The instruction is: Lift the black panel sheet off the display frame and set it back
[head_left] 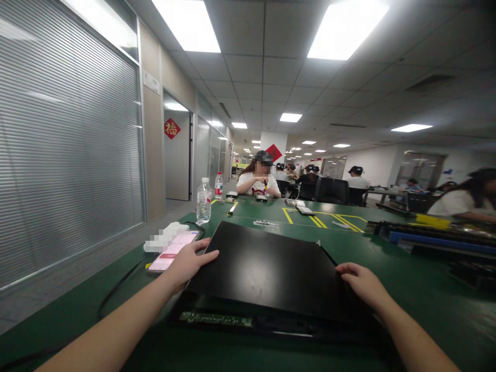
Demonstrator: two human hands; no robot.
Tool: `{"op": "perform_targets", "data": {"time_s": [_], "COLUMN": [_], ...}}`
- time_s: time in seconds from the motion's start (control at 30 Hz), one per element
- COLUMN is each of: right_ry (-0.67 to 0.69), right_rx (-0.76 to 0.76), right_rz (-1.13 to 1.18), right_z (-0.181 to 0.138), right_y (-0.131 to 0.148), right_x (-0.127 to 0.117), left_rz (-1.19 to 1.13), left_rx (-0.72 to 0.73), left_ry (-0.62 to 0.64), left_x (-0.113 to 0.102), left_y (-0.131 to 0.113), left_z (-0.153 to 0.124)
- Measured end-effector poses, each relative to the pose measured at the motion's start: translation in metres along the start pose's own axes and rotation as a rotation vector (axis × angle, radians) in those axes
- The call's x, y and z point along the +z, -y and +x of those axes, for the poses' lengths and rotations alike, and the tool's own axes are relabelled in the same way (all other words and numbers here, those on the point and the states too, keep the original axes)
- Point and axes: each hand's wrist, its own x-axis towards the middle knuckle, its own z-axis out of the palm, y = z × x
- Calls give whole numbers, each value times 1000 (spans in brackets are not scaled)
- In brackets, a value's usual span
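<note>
A flat black panel (256, 268), likely a display screen, is tilted up in front of me over a dark frame with a green circuit board (217, 319) along its near side. My left hand (196, 261) grips the panel's left edge, thumb on the top face and fingers at the rim. At the opposite side my right hand (358, 279) pinches the right edge, where a thin black strip (328, 256) runs. The undersides of the fingers are partly hidden. Beside my left hand lies a phone (170, 256) with a lit pink screen.
Water bottles (203, 201) stand at the back left of the green table (387, 268). A black cable (120, 289) crosses the left side. Small parts (265, 223) lie beyond the panel, stacked dark strips (418, 237) at right. A co-worker (259, 178) sits opposite.
</note>
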Motion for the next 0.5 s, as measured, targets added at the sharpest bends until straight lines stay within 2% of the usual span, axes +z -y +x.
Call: {"op": "perform_targets", "data": {"time_s": [0.13,0.2,0.37,0.5], "right_ry": [-164,-194,-126,-132], "right_rx": [79,150,212,256], "right_rz": [56,73,211,576], "right_z": [4,4,-1,-10], "right_y": [-2,0,7,22], "right_x": [-4,-7,-11,-11], "left_rz": [58,50,-34,-141], "left_rx": [218,280,286,228], "left_ry": [-51,-46,-51,-97], "left_x": [0,0,1,-6], "left_y": [1,0,-3,-6], "left_z": [2,2,1,4]}}
